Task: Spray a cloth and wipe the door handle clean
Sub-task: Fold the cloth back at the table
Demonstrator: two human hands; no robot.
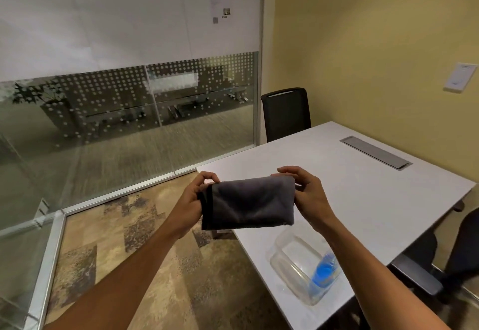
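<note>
A dark grey folded cloth (248,204) hangs stretched between my two hands, above the near corner of the white table (363,200). My left hand (193,200) pinches its left edge and my right hand (305,195) pinches its right edge. On the table below lies a clear plastic container (293,257) with something blue (324,272) inside, partly hidden behind my right forearm. No door handle is in view.
A glass wall with a dotted frosted band (129,96) runs along the left and back. A black chair (286,112) stands behind the table, another chair (456,252) at the right. A grey cable hatch (375,152) is set in the tabletop. Patterned carpet (129,252) covers the floor.
</note>
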